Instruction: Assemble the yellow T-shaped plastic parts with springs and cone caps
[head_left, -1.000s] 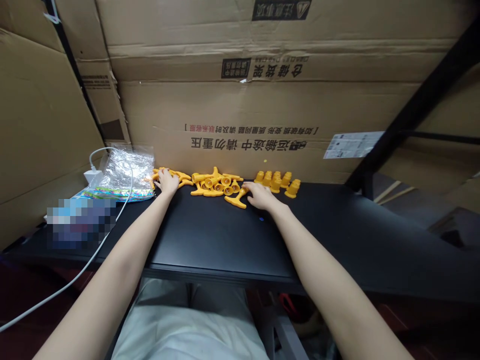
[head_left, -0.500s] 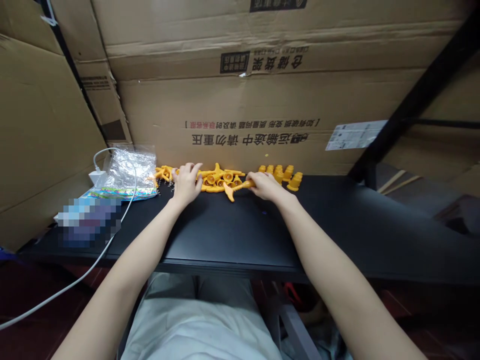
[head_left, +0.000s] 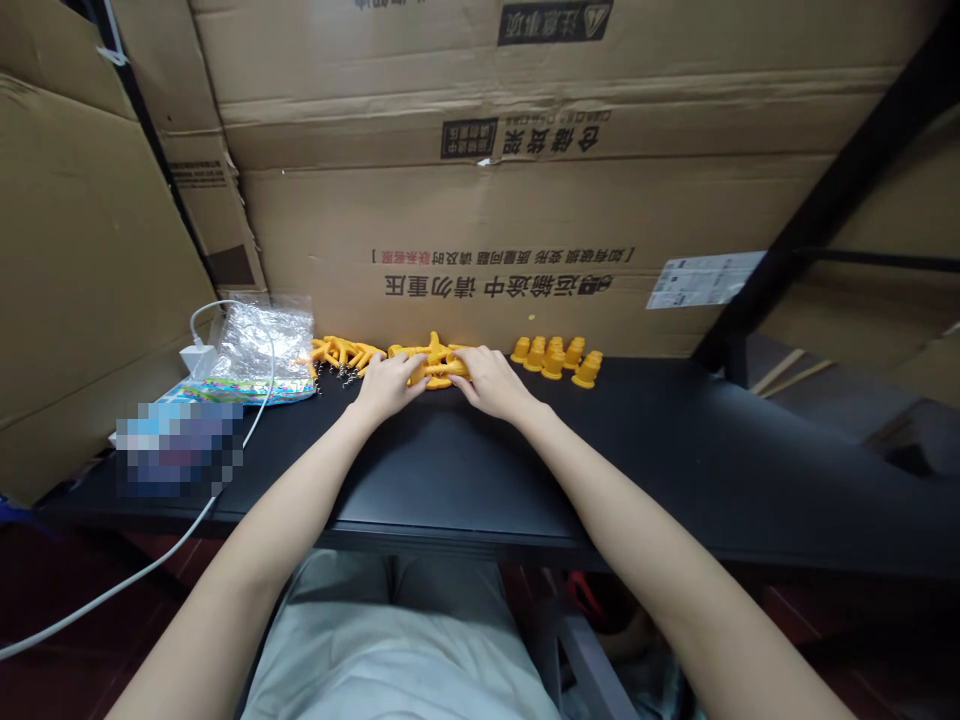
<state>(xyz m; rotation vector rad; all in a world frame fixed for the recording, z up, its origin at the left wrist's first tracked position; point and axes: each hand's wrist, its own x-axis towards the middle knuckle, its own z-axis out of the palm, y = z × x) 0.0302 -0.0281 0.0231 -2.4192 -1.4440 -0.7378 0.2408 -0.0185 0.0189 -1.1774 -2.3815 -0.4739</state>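
Between my two hands, low over the dark tabletop, is a yellow plastic piece with a narrow stem [head_left: 437,370]. My left hand [head_left: 384,386] grips its left end, and my right hand [head_left: 491,381] has its fingers closed round the right end. The fingers hide both ends of the piece. Just behind it lies a pile of yellow plastic parts [head_left: 434,345], partly covered by the hands. Left of my left hand are yellow branching pieces [head_left: 337,350] with small dark metal coils at their near side.
Several yellow cup-shaped parts [head_left: 553,362] stand right of my right hand. A clear plastic bag [head_left: 262,335], a white plug [head_left: 198,357] and a white cable [head_left: 196,520] are at the left. A cardboard wall [head_left: 465,210] rises behind the black tabletop [head_left: 457,460].
My right hand has moved left with the yellow piece. My left hand has come right and down from above the parts and now grips the piece's other end.
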